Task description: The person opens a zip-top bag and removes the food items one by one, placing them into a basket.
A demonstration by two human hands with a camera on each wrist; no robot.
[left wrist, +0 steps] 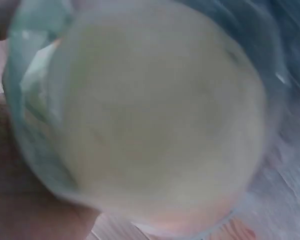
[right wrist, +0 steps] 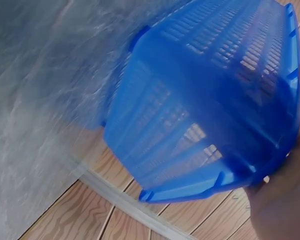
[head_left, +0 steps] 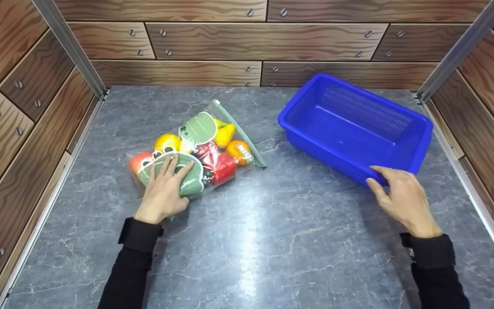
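A clear zip bag (head_left: pixel 197 148) with green cartoon prints lies on the left of the grey table, holding several toy-like fruits and vegetables. My left hand (head_left: pixel 163 189) rests on it with fingers spread over the green print. Close up in the left wrist view, a pale round thing (left wrist: pixel 160 110) shows blurred through the plastic. On the right, my right hand (head_left: pixel 403 197) grips the near corner rim of a blue plastic basket (head_left: pixel 324 152), thumb outside. The right wrist view shows the basket's slotted wall (right wrist: pixel 160 105) tilted in that view.
Wood-patterned panels (head_left: pixel 268 40) enclose the table (head_left: pixel 247 240) at the back and both sides, with metal strips (head_left: pixel 478 206) along the side edges. Inside the bag, a red pepper-like piece (head_left: pixel 223 167) and an orange (head_left: pixel 239 152) lie near the zip.
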